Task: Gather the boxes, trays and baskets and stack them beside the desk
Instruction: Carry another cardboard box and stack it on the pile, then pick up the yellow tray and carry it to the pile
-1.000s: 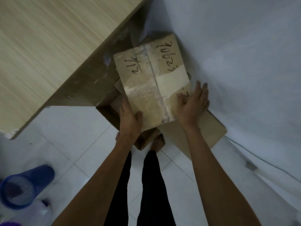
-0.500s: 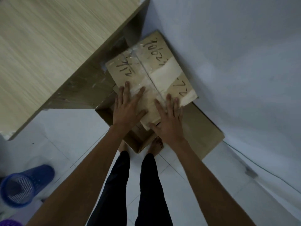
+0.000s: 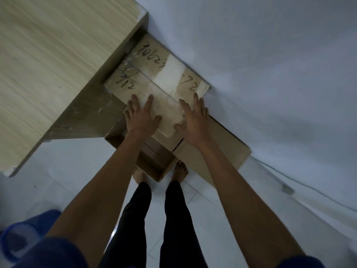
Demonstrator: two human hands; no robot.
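Observation:
A taped cardboard box [image 3: 154,78] with black handwriting and a white label lies on top of a larger open cardboard box [image 3: 216,149], wedged between the desk [image 3: 48,64] and the white wall. My left hand [image 3: 141,117] presses flat on the near left part of the top box, fingers spread. My right hand [image 3: 195,120] presses flat on its near right part, fingers straight. Neither hand grips anything.
The wall [image 3: 270,74] runs close along the right of the boxes. A blue mesh basket [image 3: 17,240] stands on the tiled floor at bottom left. My bare feet [image 3: 179,169] stand against the lower box. A cable [image 3: 301,186] trails along the wall base.
Both hands moved from the box's sides onto its top and pushed it farther back into the gap between desk and wall.

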